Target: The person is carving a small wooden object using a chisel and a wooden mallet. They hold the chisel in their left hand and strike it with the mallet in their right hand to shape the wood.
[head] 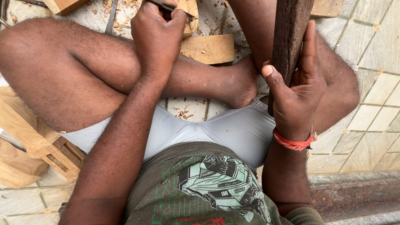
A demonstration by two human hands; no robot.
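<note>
Carving pauses: left hand (158, 35) fisted on a chisel (171, 7), right hand (296, 89) gripping a dark plank (291, 29); next likely needs a steady blade.

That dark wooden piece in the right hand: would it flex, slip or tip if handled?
The dark wooden piece looks thick and plank-like, so probably stiff. Its surface seems rough and matt, so slipping is unlikely in the right hand, which wraps its lower end. It stands upright and extends well above the grip, so it might tip if released.

dark rough wood plank (291, 37), pale wood block (208, 49) w/ shavings, matt stone tile floor (375, 83).
</note>
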